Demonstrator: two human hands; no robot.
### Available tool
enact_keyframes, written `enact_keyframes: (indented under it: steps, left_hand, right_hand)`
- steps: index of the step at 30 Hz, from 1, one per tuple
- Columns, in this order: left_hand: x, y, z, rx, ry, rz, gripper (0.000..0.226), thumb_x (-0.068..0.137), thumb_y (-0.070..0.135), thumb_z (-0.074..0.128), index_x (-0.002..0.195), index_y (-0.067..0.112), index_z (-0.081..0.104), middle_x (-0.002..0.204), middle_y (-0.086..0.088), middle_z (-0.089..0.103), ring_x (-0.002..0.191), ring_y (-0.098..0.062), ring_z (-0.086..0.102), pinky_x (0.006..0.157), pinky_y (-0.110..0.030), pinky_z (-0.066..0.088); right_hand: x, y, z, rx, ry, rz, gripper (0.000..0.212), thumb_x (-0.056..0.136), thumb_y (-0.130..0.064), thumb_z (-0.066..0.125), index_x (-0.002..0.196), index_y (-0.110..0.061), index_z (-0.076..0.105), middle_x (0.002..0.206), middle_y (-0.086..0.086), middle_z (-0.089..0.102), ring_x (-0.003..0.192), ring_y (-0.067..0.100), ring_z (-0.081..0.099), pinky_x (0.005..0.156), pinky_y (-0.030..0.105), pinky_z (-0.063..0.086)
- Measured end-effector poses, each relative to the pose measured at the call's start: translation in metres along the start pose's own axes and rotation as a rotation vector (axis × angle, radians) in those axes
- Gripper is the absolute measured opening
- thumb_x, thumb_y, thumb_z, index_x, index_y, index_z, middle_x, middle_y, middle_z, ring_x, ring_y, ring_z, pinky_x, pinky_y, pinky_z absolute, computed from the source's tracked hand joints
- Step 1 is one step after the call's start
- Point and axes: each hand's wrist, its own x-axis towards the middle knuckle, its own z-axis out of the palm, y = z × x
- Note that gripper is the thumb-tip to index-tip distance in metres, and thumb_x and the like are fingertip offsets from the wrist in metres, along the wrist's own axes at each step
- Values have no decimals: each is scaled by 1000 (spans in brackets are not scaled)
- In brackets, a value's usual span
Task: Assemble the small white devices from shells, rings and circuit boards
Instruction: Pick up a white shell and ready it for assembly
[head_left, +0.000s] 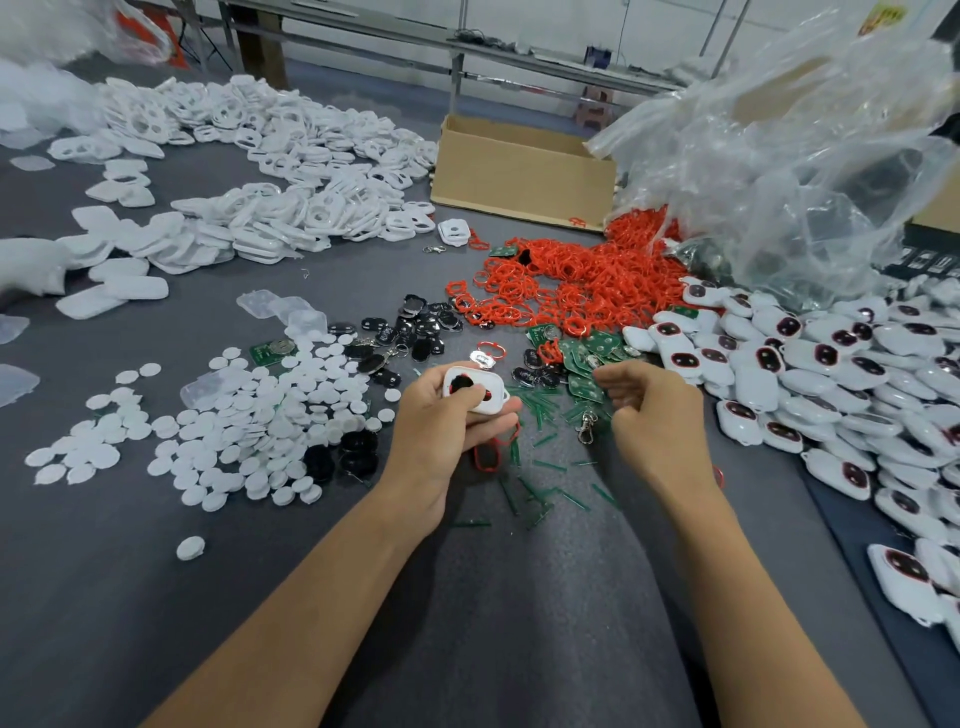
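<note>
**Layout of the bench.** On the table (519, 597) we find the shells (270, 171) heaped at far left, with the discs (234, 431) spread before them. At centre lie the inserts (415, 332). Behind and to their right we find the rings (582, 280), and just before the rings the circuit boards (592, 353). We find the assembled devices (831, 374) piled along the right. Behind the rings stands the cardboard box (519, 176), with the plastic bag (805, 156) to its right. The left hand (441, 431) holds one shell (478, 389) left of the boards. The right hand (654, 415) is just before them.

Factory assembly bench; heaped white shells (291, 171), red rings (582, 280).
</note>
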Motion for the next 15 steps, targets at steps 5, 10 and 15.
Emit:
enact_keyframes:
  steps: [5,10,15]
  left_hand:
    - [0,0,-1,11,-3,1,22,99,-4,42,114,2,57,115,-25,64,85,-24,74,68,-25,60]
    - [1,0,0,17,-4,-8,22,98,-4,43,115,2,57,117,-24,63,85,-24,74,67,-24,59]
    - [-1,-1,0,22,-9,7,23,95,-8,48,115,1,56,113,-23,63,85,-23,74,70,-25,60]
  right_hand:
    - [3,9,-10,-137,-35,25,47,71,14,43,92,-15,74,88,4,71,83,15,62,83,26,49]
    - [6,14,-21,-172,-62,66,44,71,15,45,84,-15,74,75,-1,65,67,2,56,66,16,41]
    - [7,22,-32,-164,20,123,43,72,15,43,83,-12,75,79,10,71,71,16,60,70,23,45]
